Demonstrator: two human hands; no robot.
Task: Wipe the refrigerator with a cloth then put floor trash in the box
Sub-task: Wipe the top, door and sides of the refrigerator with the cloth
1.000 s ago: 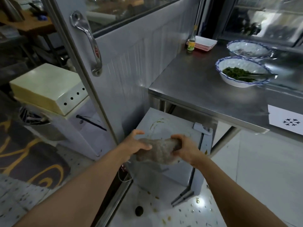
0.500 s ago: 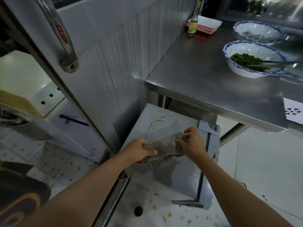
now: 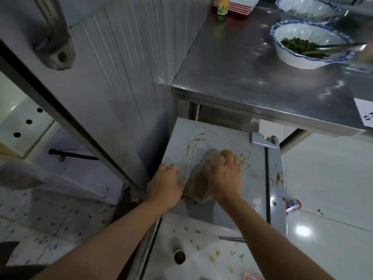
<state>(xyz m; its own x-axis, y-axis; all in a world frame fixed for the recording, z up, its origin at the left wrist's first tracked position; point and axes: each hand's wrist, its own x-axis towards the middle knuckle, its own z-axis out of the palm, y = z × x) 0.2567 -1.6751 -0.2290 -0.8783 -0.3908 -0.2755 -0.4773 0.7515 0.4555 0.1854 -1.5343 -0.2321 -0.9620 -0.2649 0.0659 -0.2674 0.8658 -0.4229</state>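
Single view: head-worn wide-angle camera, facing forward and steeply down, close over both forearms. Frame centre: small refrigerator top (image 3: pixel 218 138). Left: tall steel door (image 3: pixel 113 77). Upper right: steel surface (image 3: pixel 242 63). Bottom: speckled floor (image 3: pixel 201 255).

Both my forearms reach forward and down from the bottom of the view, bare to the elbow, converging toward the middle. My left hand (image 3: pixel 166 183) lies palm down with its fingers straight and close together, thumb pointing toward the other hand. My right hand (image 3: pixel 225 174) sits just beside it, a little farther forward, palm down, its fingers bent at the knuckles and spread, blurred at the tips. The two hands nearly touch.
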